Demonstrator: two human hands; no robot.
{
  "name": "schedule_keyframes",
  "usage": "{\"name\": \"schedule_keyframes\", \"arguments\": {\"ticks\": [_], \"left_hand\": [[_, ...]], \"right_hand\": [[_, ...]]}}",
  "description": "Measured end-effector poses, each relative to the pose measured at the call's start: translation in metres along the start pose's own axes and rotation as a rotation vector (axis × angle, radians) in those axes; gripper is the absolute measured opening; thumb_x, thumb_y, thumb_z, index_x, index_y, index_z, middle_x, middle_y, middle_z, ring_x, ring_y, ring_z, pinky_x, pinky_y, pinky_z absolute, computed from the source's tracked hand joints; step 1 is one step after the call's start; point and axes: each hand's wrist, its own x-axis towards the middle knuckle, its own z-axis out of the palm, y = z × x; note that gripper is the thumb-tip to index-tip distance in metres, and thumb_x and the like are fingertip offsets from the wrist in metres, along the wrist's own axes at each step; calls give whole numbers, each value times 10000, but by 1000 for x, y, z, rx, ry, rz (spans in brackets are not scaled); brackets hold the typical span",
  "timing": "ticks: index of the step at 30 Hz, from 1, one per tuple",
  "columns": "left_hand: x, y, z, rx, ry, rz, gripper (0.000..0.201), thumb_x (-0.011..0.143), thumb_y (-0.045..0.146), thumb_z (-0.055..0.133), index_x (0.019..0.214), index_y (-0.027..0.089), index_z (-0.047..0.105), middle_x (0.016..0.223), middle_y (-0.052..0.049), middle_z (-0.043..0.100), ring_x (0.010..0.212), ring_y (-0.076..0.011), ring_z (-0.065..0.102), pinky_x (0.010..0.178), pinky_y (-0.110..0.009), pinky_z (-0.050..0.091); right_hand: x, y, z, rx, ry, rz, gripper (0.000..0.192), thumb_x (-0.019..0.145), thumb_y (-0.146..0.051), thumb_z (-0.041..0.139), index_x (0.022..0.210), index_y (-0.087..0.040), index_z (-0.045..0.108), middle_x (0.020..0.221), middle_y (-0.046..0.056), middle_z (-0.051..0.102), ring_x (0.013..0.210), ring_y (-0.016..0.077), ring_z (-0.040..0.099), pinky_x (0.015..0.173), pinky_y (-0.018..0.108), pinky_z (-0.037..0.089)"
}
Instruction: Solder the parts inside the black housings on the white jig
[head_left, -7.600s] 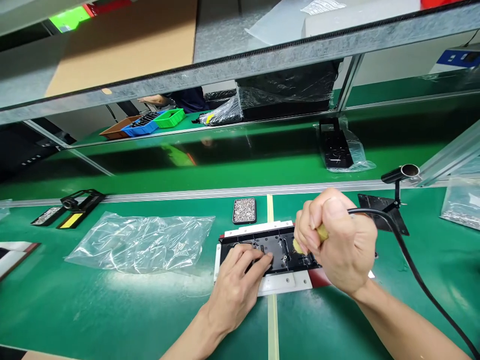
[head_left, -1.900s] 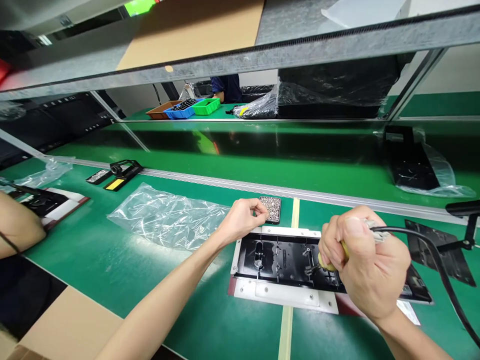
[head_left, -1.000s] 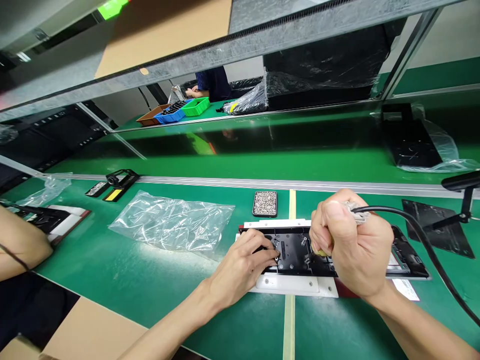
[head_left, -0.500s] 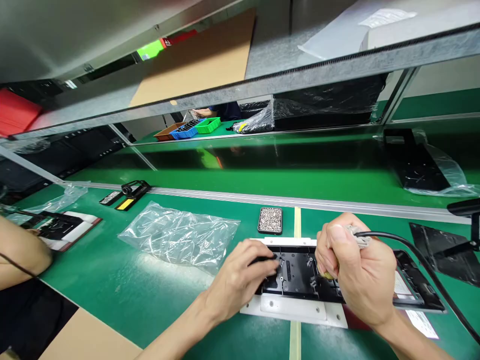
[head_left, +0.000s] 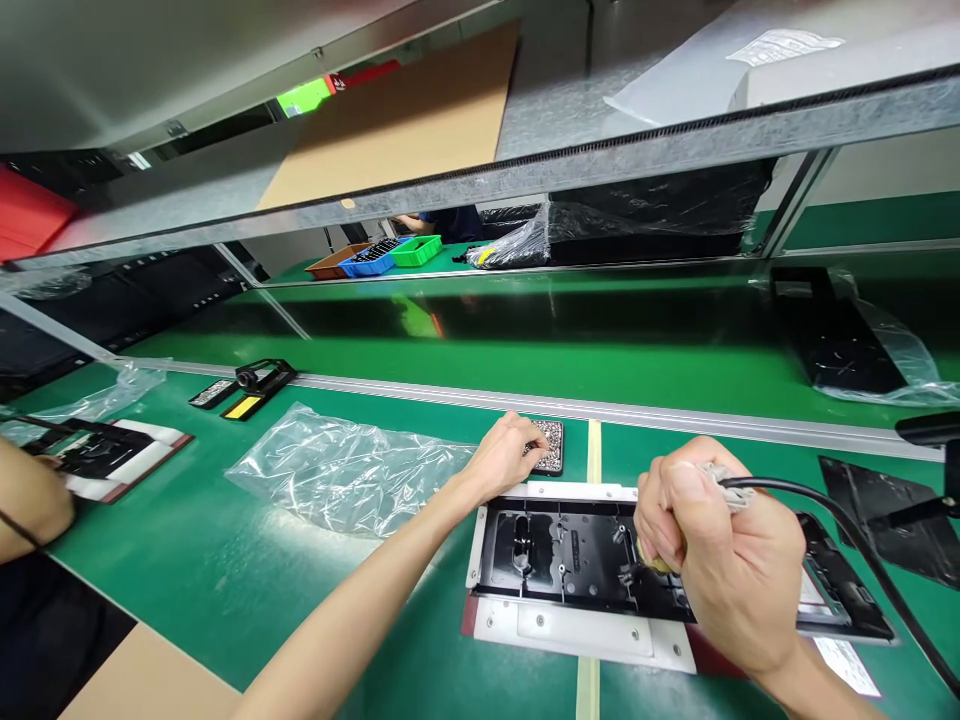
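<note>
My left hand [head_left: 506, 455] reaches over the small black tray [head_left: 556, 462] of tiny metal pieces that look like screws. Its fingertips are bent together down into them; whatever is between them is too small to see. My right hand [head_left: 724, 550] is wrapped round a corded electric screwdriver [head_left: 731, 487], mostly hidden by the fist. The screwdriver's lower end is out of sight over the black plastic housing [head_left: 592, 545], which lies inner side up in a white fixture [head_left: 581, 630]. A black oval part [head_left: 522, 545] sits at the housing's left end.
A clear plastic bag [head_left: 337, 470] lies left of the fixture. Behind it are a black bracket [head_left: 262, 380] and a metal rail [head_left: 420, 397]. A black cable [head_left: 847, 520] trails right. A shelf [head_left: 420, 190] crosses above. Another person's arm [head_left: 30, 500] is at the far left.
My left hand has left the housing's left end and moved up to the tray, uncovering the black oval part. My right hand stays over the housing, still gripping the screwdriver.
</note>
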Motion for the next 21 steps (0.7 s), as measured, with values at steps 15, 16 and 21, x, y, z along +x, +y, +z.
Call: {"name": "schedule_keyframes", "arguments": {"ticks": [15,16,21], "left_hand": [[9,8,-6,69,-84,49,234,995,62,529,824,150,662,900,-77,663,940,-258,558,902,-391,468],[7,10,-10,47,-76,37,239,1000,61,523,829,151,663,900,-73,670,940,-253,562,901,-386,472],[-15,28,-31,-76,-37,-12,191,1040,127,552,905,161,684,948,-55,696,1000,-241,570,906,-365,494]], "right_hand": [[2,-2,1,-23,-6,-26,436,1097,-345,561,698,-184,489,682,-1,541,525,80,508,450,235,386],[2,-2,1,-26,-11,-28,444,1097,-346,560,691,-184,485,676,-1,537,524,81,509,449,234,384],[4,-4,2,-19,-16,-12,450,1095,-368,563,689,-193,476,642,-7,529,508,88,500,446,240,384]]}}
